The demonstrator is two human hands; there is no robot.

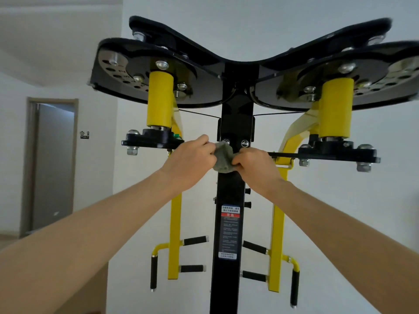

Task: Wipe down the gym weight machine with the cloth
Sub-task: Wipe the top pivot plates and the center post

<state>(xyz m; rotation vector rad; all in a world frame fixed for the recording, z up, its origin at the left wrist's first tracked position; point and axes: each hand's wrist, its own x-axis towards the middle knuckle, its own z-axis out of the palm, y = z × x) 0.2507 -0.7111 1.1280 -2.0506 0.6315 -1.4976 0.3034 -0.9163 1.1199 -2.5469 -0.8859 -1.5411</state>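
Cloth point(223, 160) against black column point(230, 189), white walls point(294, 10).

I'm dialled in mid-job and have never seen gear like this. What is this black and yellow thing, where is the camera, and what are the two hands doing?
There is one picture, taken by a camera worn on the person's head, looking forward and up along a gym weight machine. Its black centre post carries a warning sticker. Two yellow arms with black foam handles hang beside it, and black plates with bolts and yellow cylinders spread out at the top. Both bare arms reach in from below. The left hand and the right hand each grip a bunched grey-green cloth, holding it in front of the post just below two bolts. Behind are a white wall and a doorway on the left.
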